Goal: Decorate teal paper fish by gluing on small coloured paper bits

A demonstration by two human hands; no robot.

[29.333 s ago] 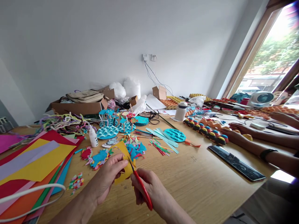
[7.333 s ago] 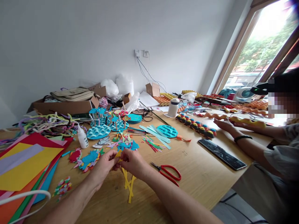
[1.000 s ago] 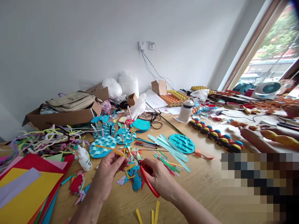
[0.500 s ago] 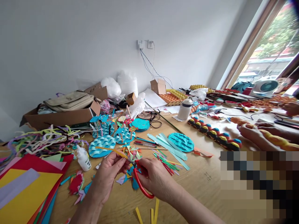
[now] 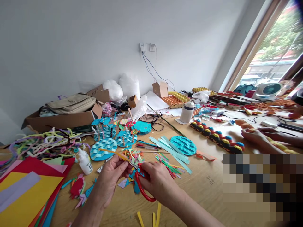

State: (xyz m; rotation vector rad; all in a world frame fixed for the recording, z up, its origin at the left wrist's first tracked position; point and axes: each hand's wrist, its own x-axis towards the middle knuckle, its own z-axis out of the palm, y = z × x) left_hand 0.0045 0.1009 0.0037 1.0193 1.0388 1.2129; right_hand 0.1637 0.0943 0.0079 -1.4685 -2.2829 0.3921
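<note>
My left hand (image 5: 115, 171) pinches a thin yellow-orange paper strip (image 5: 107, 152), whose free end points left over a round blue wavy disc (image 5: 103, 148). In my right hand (image 5: 157, 179) is a pair of scissors with red handles (image 5: 141, 188). Their metal blades (image 5: 134, 165) meet the strip beside my left fingertips. Whether the blades are fully closed is hard to see. Under my hands lie blue and lilac paper scraps (image 5: 123, 183). Several yellow strips (image 5: 158, 211) lie on the table nearer me.
A white glue bottle (image 5: 85, 162) stands left of my hands, by stacked coloured paper (image 5: 30, 195). Pale blue strips (image 5: 176, 154) and thin coloured strips (image 5: 168, 167) lie to the right. Another person's hands (image 5: 254, 138) work at far right near a painted egg-carton strip (image 5: 216, 137).
My hands stay almost in place, with the strip still between the scissor blades. The other person's hands at the right have shifted slightly.
</note>
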